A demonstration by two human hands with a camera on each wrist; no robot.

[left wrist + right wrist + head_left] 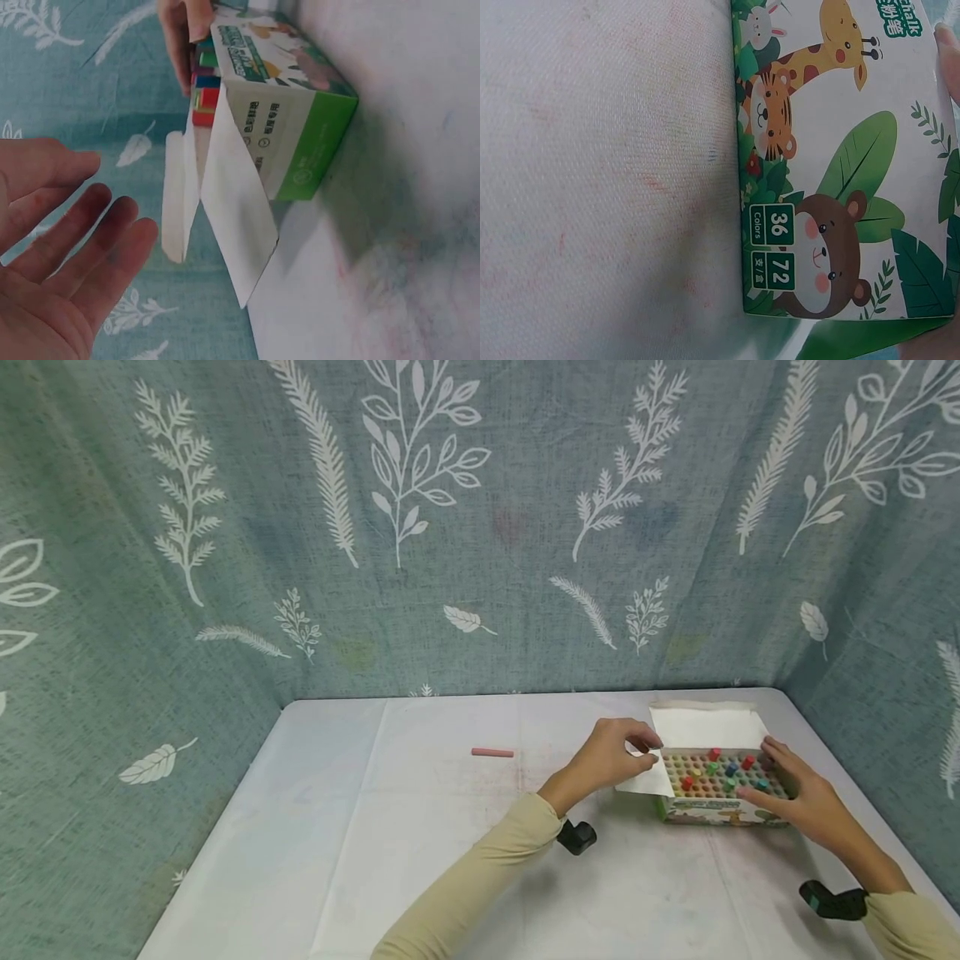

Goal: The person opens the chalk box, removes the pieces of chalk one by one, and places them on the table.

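A chalk box [723, 814] with cartoon animals on its front stands at the table's right, its lid [708, 727] folded back. Several coloured chalk sticks [747, 762] poke out of a perforated holder inside it. My right hand [806, 797] holds the box's right end, thumb along the front top edge and fingers toward the back corner. My left hand [611, 753] hovers by the white left side flap [236, 202], which sticks outward. In the left wrist view its fingers are loosely bent and apart from the flap, with nothing between them.
A single pinkish-red chalk stick [492, 752] lies on the white-covered table [420, 843], left of my left hand. Leaf-patterned blue-green curtains [480, 527] close off the back and both sides. Black wrist devices [577, 837] hang below both wrists. Faint chalk smudges mark the cloth.
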